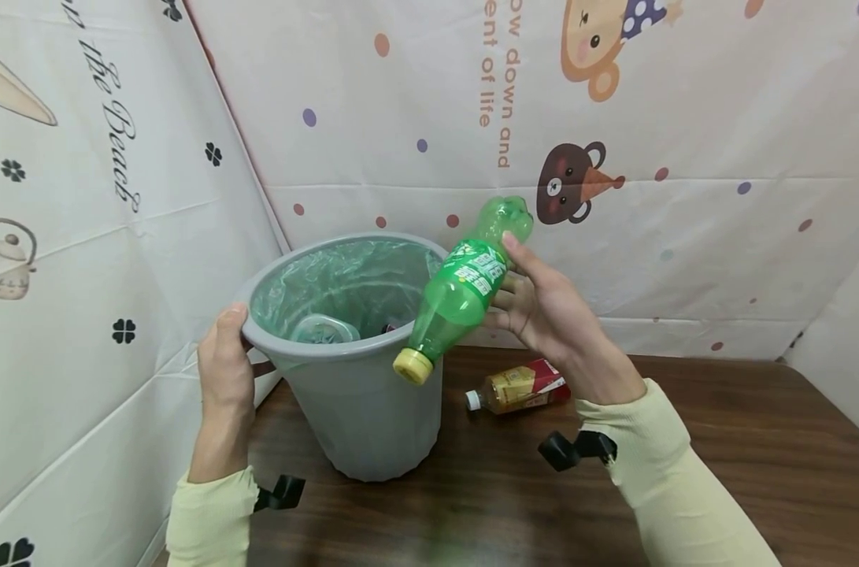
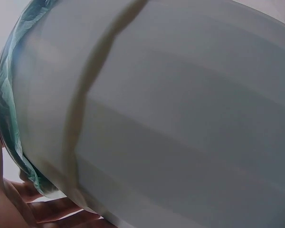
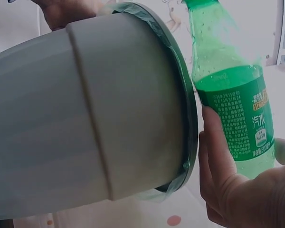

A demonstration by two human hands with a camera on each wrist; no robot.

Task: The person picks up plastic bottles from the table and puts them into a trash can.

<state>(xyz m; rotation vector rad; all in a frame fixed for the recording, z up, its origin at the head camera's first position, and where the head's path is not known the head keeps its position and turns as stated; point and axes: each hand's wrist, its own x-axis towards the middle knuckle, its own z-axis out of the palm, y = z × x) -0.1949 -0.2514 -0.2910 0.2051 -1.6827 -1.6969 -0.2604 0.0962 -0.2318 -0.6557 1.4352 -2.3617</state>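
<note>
A grey trash bin (image 1: 372,409) lined with a thin green bag (image 1: 365,268) stands on the wooden table, tipped a little. My left hand (image 1: 225,370) grips its rim on the left side, thumb on top and fingers beneath. In my right hand (image 1: 553,323) is a green plastic soda bottle (image 1: 464,287), held between thumb and fingers at the bin's right rim, its yellow cap (image 1: 412,366) pointing down and left. The right wrist view shows the bottle's printed label (image 3: 240,118). Inside the bin lies a clear plastic container (image 1: 324,329).
A drink bottle (image 1: 517,387) with a white cap and red and yellow label lies on its side on the table (image 1: 684,441), right of the bin. Printed cloth (image 1: 401,94) hangs behind and to the left.
</note>
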